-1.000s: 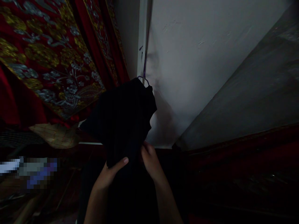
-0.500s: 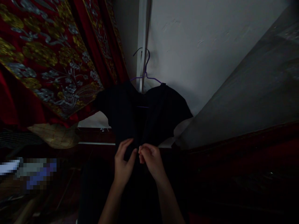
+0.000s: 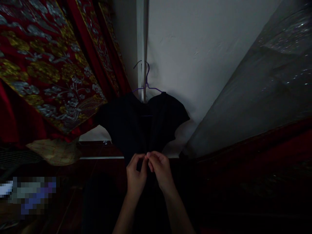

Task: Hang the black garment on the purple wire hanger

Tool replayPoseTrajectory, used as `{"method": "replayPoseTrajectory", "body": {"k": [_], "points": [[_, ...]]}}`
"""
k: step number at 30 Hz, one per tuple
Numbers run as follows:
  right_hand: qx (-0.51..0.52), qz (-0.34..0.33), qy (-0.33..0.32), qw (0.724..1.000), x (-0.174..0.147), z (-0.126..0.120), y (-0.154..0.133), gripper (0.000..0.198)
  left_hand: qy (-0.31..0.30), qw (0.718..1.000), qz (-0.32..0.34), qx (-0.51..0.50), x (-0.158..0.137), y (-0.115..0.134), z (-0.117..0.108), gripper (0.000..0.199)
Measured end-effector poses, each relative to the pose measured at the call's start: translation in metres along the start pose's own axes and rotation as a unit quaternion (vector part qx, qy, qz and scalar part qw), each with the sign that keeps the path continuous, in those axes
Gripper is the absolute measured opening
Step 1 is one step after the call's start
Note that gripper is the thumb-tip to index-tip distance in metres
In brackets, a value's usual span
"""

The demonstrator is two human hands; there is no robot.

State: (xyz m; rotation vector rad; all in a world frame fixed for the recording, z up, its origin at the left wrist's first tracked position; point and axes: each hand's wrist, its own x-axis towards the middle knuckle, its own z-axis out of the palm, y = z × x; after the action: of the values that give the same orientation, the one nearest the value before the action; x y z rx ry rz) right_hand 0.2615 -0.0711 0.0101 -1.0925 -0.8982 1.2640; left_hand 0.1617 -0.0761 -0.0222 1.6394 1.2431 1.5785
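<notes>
A dark short-sleeved garment with an open front neck hangs on a purple wire hanger. At the garment's front, low on its opening, my left hand pinches with thumb and fingertips. My right hand is closed right beside it, its fingertips touching those of the left. Both hands appear to grip the front edges of the dark cloth; the dim light hides the exact spot and any fastener there.
Red cloth with gold and silver embroidery hangs at the left. A white wall with a vertical strip stands behind. Clear plastic sheeting covers something on the right. A pale checked cloth is low at the left.
My left hand has moved right and its fingers have closed to meet my right fingertips at the garment's opening. The view has shifted slightly, with the hanger now lower and further left.
</notes>
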Motion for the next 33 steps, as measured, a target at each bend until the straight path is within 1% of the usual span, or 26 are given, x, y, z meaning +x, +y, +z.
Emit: {"method": "replayPoseTrajectory", "body": {"k": [3, 6, 9, 12, 17, 19, 22, 25, 27, 28, 31, 32, 33], "points": [[0.002, -0.017, 0.007, 1.000, 0.006, 0.000, -0.007, 0.033, -0.006, 1.000, 0.012, 0.009, -0.001, -0.001, -0.003, 0.012], [-0.006, -0.058, 0.019, 0.998, 0.021, 0.002, -0.022, 0.033, -0.006, 1.000, 0.007, 0.022, -0.004, -0.008, -0.005, 0.010], [-0.018, -0.121, 0.024, 0.992, 0.046, 0.006, -0.046, 0.032, -0.008, 1.000, -0.003, 0.029, -0.008, -0.017, -0.003, 0.012], [-0.027, -0.188, 0.024, 0.982, 0.074, 0.014, -0.072, 0.031, -0.027, 0.999, -0.010, 0.033, -0.011, -0.020, 0.000, 0.014], [-0.043, -0.258, 0.009, 0.965, 0.112, 0.027, -0.109, 0.027, -0.067, 0.997, -0.008, 0.047, -0.006, -0.017, 0.003, 0.013], [-0.050, -0.278, 0.002, 0.959, 0.118, 0.030, -0.117, 0.026, -0.074, 0.996, -0.003, 0.051, -0.004, -0.019, 0.004, 0.012], [-0.063, -0.289, -0.013, 0.955, 0.117, 0.030, -0.122, 0.027, -0.090, 0.994, -0.001, 0.061, 0.003, -0.026, 0.003, 0.012], [-0.064, -0.299, -0.023, 0.952, 0.110, 0.027, -0.120, 0.027, -0.129, 0.989, 0.004, 0.071, 0.022, -0.026, -0.004, 0.009], [-0.066, -0.308, -0.023, 0.949, 0.105, 0.025, -0.120, 0.029, -0.133, 0.988, 0.027, 0.068, 0.044, -0.015, -0.011, 0.009], [-0.070, -0.313, -0.024, 0.947, 0.102, 0.024, -0.121, 0.029, -0.117, 0.990, 0.045, 0.063, 0.059, -0.005, -0.016, 0.013], [-0.092, -0.333, -0.036, 0.938, 0.097, 0.024, -0.129, 0.032, -0.021, 0.990, 0.137, 0.033, 0.108, 0.037, -0.025, 0.026], [-0.099, -0.339, -0.041, 0.935, 0.096, 0.025, -0.133, 0.032, 0.000, 0.986, 0.167, 0.021, 0.124, 0.052, -0.026, 0.030], [-0.105, -0.346, -0.045, 0.931, 0.095, 0.025, -0.136, 0.032, 0.007, 0.982, 0.190, 0.012, 0.140, 0.066, -0.027, 0.035]]}}
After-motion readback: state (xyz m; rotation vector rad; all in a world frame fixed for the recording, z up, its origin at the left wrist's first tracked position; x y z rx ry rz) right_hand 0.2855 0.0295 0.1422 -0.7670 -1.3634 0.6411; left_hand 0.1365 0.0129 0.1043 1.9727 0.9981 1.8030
